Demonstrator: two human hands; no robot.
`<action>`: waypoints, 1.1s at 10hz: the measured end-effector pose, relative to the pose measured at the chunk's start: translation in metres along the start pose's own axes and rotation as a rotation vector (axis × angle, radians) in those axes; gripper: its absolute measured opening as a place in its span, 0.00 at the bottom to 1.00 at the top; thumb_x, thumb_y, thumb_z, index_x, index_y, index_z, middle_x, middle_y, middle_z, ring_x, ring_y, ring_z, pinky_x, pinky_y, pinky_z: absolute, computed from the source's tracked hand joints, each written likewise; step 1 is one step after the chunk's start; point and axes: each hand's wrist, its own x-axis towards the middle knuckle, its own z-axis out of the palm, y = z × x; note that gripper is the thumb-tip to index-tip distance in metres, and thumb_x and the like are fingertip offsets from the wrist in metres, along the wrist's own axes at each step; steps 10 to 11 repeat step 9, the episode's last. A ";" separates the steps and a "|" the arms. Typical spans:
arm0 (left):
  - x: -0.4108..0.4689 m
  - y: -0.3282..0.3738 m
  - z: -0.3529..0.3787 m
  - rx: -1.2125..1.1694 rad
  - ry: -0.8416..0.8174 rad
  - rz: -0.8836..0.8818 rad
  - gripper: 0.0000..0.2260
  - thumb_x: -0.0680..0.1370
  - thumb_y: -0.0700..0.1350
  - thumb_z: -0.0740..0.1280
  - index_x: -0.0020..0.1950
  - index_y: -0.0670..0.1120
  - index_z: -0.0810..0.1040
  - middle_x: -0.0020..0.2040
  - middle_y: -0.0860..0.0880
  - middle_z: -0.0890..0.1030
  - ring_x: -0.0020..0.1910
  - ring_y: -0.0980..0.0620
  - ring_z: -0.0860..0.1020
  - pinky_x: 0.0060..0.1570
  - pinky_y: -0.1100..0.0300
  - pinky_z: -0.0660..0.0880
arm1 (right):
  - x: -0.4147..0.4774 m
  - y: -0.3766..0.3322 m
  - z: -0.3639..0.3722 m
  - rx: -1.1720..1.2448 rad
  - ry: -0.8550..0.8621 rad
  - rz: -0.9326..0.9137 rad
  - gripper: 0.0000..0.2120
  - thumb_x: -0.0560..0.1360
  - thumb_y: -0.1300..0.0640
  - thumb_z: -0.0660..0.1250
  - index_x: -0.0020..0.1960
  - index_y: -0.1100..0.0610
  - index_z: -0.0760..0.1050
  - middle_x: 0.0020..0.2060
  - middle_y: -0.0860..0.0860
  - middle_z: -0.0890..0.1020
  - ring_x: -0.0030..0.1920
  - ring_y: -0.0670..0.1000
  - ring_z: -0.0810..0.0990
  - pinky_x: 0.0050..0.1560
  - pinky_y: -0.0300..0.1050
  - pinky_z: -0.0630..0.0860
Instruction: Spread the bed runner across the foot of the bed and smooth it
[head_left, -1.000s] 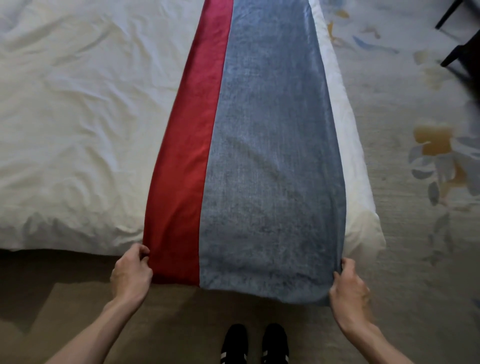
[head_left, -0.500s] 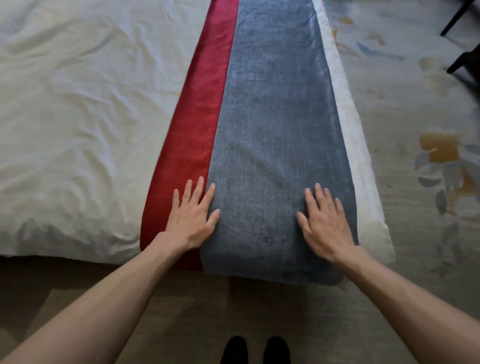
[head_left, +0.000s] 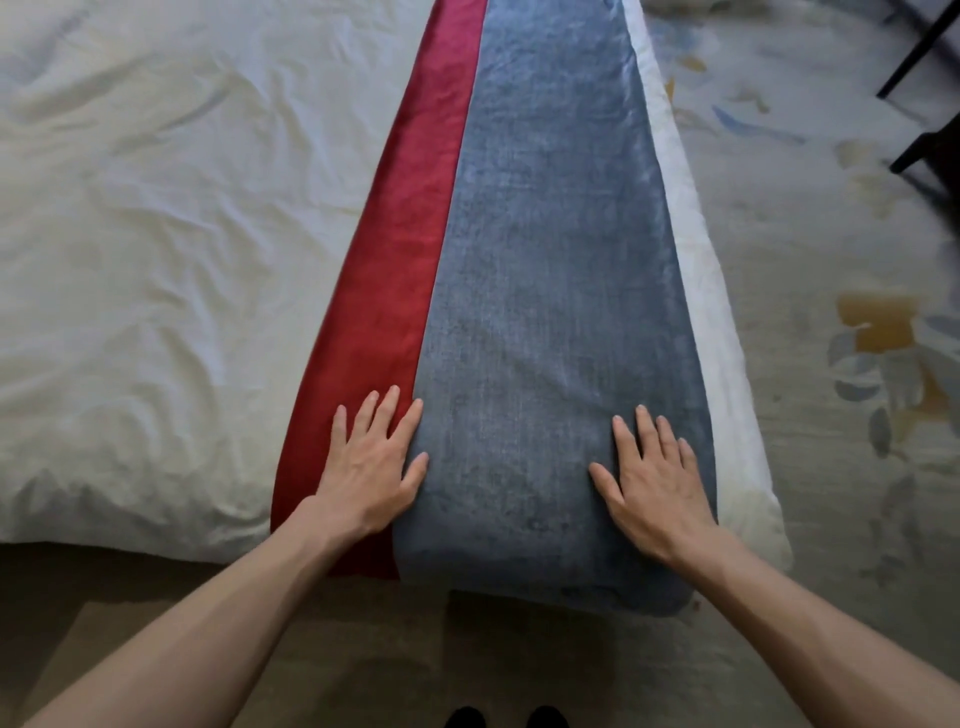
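Smoothing step: both palms were flat on the bed runner at its near end.

The runner lay along the foot edge of the white bed, red band left, blue panel right, its near end draped over the side. The left hand pressed at the red-blue seam, fingers straight and slightly spread. The right hand pressed the blue panel near its outer edge, fingers straight and nearly together, thumb out. Neither gripped cloth. Judged: spreading done. Next move likely needs both palms slid outward with even pressure.
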 end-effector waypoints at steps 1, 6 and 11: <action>0.022 0.003 -0.012 0.013 0.036 0.049 0.29 0.78 0.59 0.52 0.77 0.52 0.48 0.78 0.46 0.49 0.76 0.44 0.47 0.72 0.41 0.46 | 0.016 -0.008 -0.015 -0.015 0.100 -0.042 0.31 0.79 0.39 0.47 0.77 0.53 0.47 0.77 0.56 0.46 0.76 0.56 0.44 0.75 0.55 0.45; 0.098 0.025 -0.011 0.004 -0.195 -0.119 0.30 0.76 0.65 0.47 0.75 0.61 0.41 0.77 0.53 0.39 0.75 0.44 0.36 0.63 0.26 0.44 | 0.075 0.016 -0.009 0.028 -0.043 -0.031 0.32 0.79 0.37 0.42 0.76 0.50 0.35 0.76 0.53 0.36 0.75 0.54 0.34 0.74 0.54 0.36; 0.138 0.023 -0.062 0.082 -0.042 -0.094 0.30 0.77 0.63 0.49 0.77 0.56 0.45 0.78 0.50 0.46 0.76 0.46 0.45 0.69 0.35 0.44 | 0.103 0.000 -0.069 -0.039 0.034 -0.122 0.29 0.79 0.42 0.48 0.77 0.53 0.51 0.76 0.57 0.53 0.76 0.56 0.52 0.74 0.53 0.50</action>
